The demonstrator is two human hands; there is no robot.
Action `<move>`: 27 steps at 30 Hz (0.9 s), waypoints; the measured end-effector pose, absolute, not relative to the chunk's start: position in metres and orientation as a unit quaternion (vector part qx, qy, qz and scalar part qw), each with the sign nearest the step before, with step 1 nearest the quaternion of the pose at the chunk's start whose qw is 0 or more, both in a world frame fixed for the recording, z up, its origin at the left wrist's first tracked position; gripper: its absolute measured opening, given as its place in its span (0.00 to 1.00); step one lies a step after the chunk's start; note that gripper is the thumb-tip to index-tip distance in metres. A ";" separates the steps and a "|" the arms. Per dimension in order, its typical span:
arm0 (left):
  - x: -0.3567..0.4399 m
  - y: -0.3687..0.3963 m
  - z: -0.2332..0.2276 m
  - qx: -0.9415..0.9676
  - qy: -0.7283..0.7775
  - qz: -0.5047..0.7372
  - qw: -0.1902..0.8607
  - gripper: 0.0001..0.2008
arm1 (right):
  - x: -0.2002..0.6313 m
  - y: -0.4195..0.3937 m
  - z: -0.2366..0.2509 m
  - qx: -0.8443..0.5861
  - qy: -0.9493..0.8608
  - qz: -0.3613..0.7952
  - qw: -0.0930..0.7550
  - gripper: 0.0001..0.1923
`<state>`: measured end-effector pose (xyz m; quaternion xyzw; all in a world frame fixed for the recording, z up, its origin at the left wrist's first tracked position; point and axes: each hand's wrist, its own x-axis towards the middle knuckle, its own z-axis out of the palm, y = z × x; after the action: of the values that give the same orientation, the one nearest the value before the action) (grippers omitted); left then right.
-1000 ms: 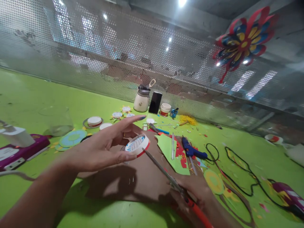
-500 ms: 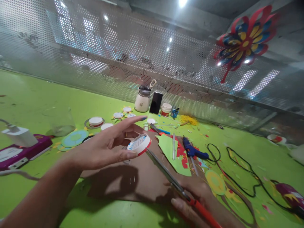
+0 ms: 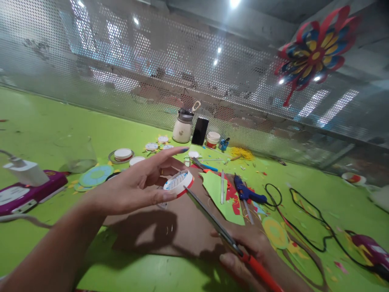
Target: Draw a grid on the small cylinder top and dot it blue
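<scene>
Between the thumb and fingers of my left hand [image 3: 130,182] is a small round white disc [image 3: 178,183], tilted, with blue marks on its face and a red band along its lower edge. My right hand [image 3: 249,251] grips red-handled scissors [image 3: 220,229], their blades looking closed. The blade tips meet or nearly meet the disc's red edge; I cannot tell whether they touch. Under both hands lies a brown board [image 3: 185,239] with their shadows on it. Green paper [image 3: 217,188] with a clear stick [image 3: 222,190] on top lies just beyond the scissors.
A blue glue gun [image 3: 247,192] with a black cord rests right of the paper. Behind stand a white jar [image 3: 182,127], a phone [image 3: 199,131] and a paper cup [image 3: 212,139]. At left are a purple power strip [image 3: 51,184] and a clear cup [image 3: 77,156].
The scissor tips have shifted slightly left along the disc's edge. Both hands otherwise keep nearly the same place and hold.
</scene>
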<state>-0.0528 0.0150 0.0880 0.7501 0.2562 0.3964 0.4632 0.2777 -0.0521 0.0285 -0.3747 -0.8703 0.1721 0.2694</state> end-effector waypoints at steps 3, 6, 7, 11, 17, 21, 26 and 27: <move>-0.053 0.016 0.087 0.747 0.248 0.403 0.467 0.36 | 0.279 -0.052 0.030 -0.380 -0.872 0.171 0.258 0.12; -0.052 0.017 0.087 0.746 0.243 0.403 0.470 0.36 | 0.278 -0.052 0.031 -0.384 -0.871 0.170 0.256 0.13; -0.052 0.016 0.087 0.746 0.243 0.402 0.472 0.36 | 0.278 -0.053 0.030 -0.383 -0.870 0.169 0.260 0.13; -0.051 0.016 0.087 0.740 0.232 0.403 0.485 0.34 | 0.276 -0.055 0.025 -0.394 -0.865 0.154 0.269 0.12; -0.052 0.016 0.086 0.735 0.207 0.406 0.502 0.33 | 0.279 -0.054 0.012 -0.411 -0.863 0.096 0.279 0.08; -0.049 0.017 0.086 0.730 0.194 0.402 0.518 0.32 | 0.287 -0.044 -0.007 -0.374 -0.877 0.037 0.300 0.09; -0.052 0.020 0.082 0.733 0.204 0.390 0.518 0.31 | 0.289 -0.037 -0.016 -0.359 -0.879 0.064 0.306 0.08; -0.054 0.021 0.081 0.735 0.211 0.388 0.515 0.31 | 0.287 -0.037 -0.013 -0.352 -0.885 0.083 0.294 0.08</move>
<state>-0.0537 0.0215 0.0810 0.7347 0.2108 0.3882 0.5148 0.2869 -0.0374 -0.0130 -0.3515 -0.8849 0.0827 0.2941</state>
